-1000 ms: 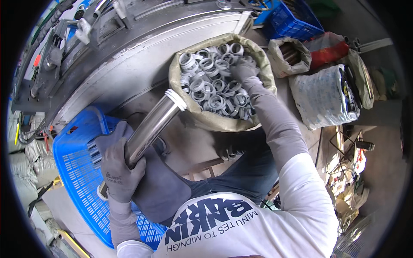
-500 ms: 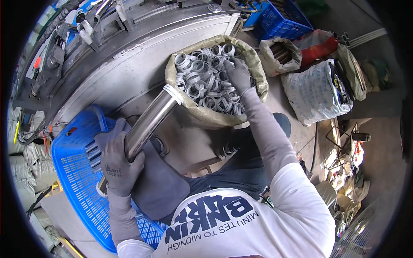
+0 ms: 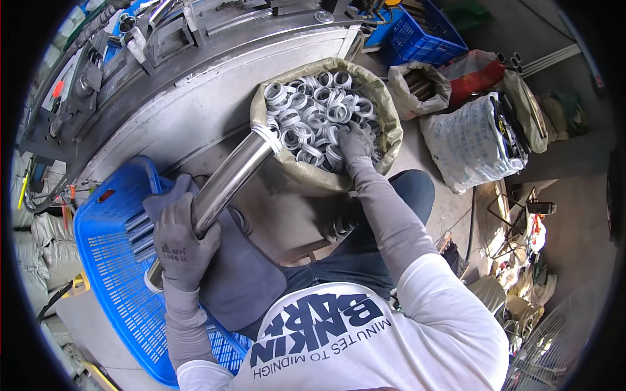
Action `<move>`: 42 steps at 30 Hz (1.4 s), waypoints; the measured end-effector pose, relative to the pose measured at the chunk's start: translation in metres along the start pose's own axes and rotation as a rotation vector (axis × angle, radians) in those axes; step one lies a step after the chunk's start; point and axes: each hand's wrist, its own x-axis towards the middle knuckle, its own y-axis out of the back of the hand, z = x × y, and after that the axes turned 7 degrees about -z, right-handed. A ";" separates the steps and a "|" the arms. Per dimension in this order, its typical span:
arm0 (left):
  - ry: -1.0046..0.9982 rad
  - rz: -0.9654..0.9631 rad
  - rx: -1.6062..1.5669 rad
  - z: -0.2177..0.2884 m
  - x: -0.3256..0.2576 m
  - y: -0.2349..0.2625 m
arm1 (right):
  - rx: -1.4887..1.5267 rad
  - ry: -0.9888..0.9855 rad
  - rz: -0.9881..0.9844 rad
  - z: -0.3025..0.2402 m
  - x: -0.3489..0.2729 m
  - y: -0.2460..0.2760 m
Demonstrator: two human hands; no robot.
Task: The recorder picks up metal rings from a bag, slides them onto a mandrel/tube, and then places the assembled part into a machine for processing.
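My left hand [image 3: 186, 244], in a grey glove, is closed around a shiny metal tube [image 3: 236, 171] slanting up toward the sack. A white ring [image 3: 267, 138] sits around the tube's far end, and another pale ring [image 3: 152, 279] is at its near end. A grey pad [image 3: 244, 280] lies over my left leg beneath the tube. My right hand [image 3: 357, 144], also gloved, reaches into an open woven sack [image 3: 303, 180] full of white rings [image 3: 297, 120]. Its fingers point down among the rings near the sack's right side, and their tips are hidden.
A blue basket [image 3: 120, 306] with metal tubes [image 3: 139, 234] stands at my left. Beyond the sack runs a machine bench [image 3: 215, 98]. At the far right are a blue crate [image 3: 417, 49], a small sack of tubes [image 3: 420, 91] and a white wrapped bundle [image 3: 466, 143].
My right hand has moved nearer to me and slightly left within the sack, lower into the rings. My left hand keeps hold of the tube in nearly the same place.
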 end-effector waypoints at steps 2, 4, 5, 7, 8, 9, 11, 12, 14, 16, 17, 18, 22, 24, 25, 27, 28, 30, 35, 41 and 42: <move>0.000 -0.008 -0.009 0.004 -0.002 0.004 | 0.055 0.133 0.042 -0.009 -0.014 0.011; -0.004 -0.017 0.031 0.005 -0.002 0.007 | 0.253 0.368 0.187 -0.012 -0.018 -0.001; -0.016 -0.017 0.030 0.005 0.000 0.005 | 0.281 0.463 0.189 -0.017 -0.013 -0.014; -0.050 0.010 0.014 0.003 0.002 0.002 | 0.365 0.644 0.099 -0.025 -0.003 -0.021; -0.049 0.009 0.018 0.003 0.002 0.003 | 0.369 0.644 0.096 -0.025 -0.002 -0.019; -0.033 -0.016 0.006 0.005 0.003 0.004 | 0.337 0.616 0.176 -0.020 0.000 -0.013; -0.001 -0.043 -0.003 0.005 -0.003 0.006 | 0.264 0.415 0.267 -0.014 -0.006 0.019; 0.002 -0.022 0.013 0.003 -0.007 0.006 | 0.185 0.321 0.366 -0.001 0.001 0.017; -0.009 0.006 0.020 0.003 -0.005 0.004 | 0.111 -0.037 0.102 0.026 -0.001 0.038; -0.024 0.032 0.035 0.004 -0.003 0.002 | -0.001 -0.253 0.133 0.046 0.003 0.012; -0.030 0.031 0.033 0.005 -0.001 0.002 | 0.001 -0.258 0.136 0.049 0.005 0.009; -0.037 0.026 0.020 0.008 0.001 0.002 | 0.016 -0.247 0.113 0.050 0.006 0.003; -0.035 0.011 0.045 0.006 0.000 0.001 | 0.152 -0.031 0.017 -0.001 -0.010 -0.008; -0.033 0.006 0.045 0.008 0.000 -0.001 | 0.171 -0.004 0.037 -0.030 -0.029 -0.011; -0.037 0.006 0.038 0.011 0.002 -0.001 | 0.192 0.078 0.054 -0.037 -0.022 -0.014; -0.030 0.002 0.044 0.015 0.008 0.000 | 0.291 0.214 0.065 -0.039 -0.010 -0.014; -0.007 -0.014 0.051 0.014 0.005 -0.001 | 0.384 0.351 0.058 -0.046 -0.014 -0.014; 0.019 -0.016 0.065 0.007 -0.003 -0.002 | 0.459 0.448 -0.016 -0.066 -0.024 -0.006; 0.016 0.004 0.053 0.006 -0.005 0.002 | 1.001 0.725 -0.615 -0.044 -0.003 0.037; -0.020 0.013 0.066 0.004 -0.004 0.002 | 0.693 0.492 -0.477 -0.030 -0.003 0.051; -0.027 0.014 0.065 0.006 -0.002 0.001 | 0.571 0.523 -0.385 -0.025 0.002 0.043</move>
